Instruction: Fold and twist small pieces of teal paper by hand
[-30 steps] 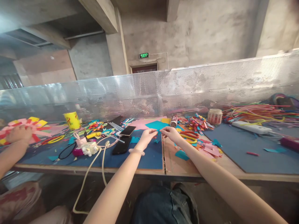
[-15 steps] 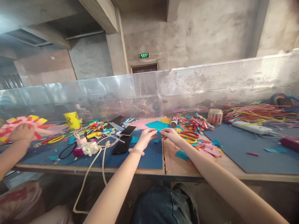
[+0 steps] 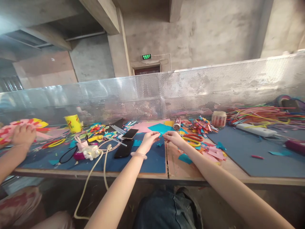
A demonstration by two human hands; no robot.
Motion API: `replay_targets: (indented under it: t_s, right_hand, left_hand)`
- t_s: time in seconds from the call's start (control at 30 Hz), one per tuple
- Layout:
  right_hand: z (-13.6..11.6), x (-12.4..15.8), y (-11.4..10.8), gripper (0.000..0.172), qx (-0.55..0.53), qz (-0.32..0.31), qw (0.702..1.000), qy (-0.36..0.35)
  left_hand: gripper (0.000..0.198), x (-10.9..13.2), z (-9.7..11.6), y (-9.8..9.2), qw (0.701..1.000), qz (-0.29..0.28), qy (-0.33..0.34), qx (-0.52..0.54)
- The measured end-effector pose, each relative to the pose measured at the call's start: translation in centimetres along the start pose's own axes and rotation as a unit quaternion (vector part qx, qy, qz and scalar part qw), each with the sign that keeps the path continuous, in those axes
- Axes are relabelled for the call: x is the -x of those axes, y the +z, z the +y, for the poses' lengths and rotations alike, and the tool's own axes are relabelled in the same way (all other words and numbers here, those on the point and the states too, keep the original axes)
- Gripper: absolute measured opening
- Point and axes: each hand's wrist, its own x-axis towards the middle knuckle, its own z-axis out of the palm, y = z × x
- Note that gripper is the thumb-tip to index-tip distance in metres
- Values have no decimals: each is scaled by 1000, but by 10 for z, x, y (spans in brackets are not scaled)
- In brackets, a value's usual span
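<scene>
My left hand (image 3: 150, 141), with a pale bangle (image 3: 138, 155) on its wrist, is closed in a pinch above the table. Across from it, the fingertips of my right hand (image 3: 174, 138) are pinched too. Between them is a small piece of blue paper (image 3: 161, 135), mostly hidden by the fingers. Just behind the hands lies a larger blue sheet (image 3: 156, 127), partly over a pink sheet (image 3: 141, 126). Scissors with orange and yellow handles (image 3: 195, 143) lie beside my right hand, near pink paper scraps (image 3: 215, 153).
Two phones (image 3: 124, 151) lie left of my left hand, near a cable and plug (image 3: 109, 147). A small can (image 3: 177, 124), a jar (image 3: 218, 119) and a power strip (image 3: 256, 130) stand to the right. At far left, a co-worker's hand (image 3: 23, 136) rests on a paper flower.
My hands stay nearly in place, still pinching the blue paper. At far left, the co-worker's hand and the paper flower have shifted slightly.
</scene>
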Motion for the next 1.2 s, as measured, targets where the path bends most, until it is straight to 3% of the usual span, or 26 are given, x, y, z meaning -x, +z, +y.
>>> replay_targets:
  t_s: [0.3, 0.5, 0.67, 1.2]
  right_hand:
    - [2, 0, 2, 29, 21, 14, 1000, 14]
    - [3, -2, -3, 27, 45, 73, 996, 1]
    - [-1, 0, 0, 29, 40, 40, 998, -34]
    - [-3, 3, -1, 28, -82, 19, 996, 19]
  left_hand:
    - [32, -3, -5, -5, 996, 11, 29, -84]
    - [29, 0, -3, -1, 994, -4, 31, -108]
    - [28, 3, -2, 1, 994, -36, 17, -102]
    - [24, 3, 0, 2, 982, -37, 86, -167]
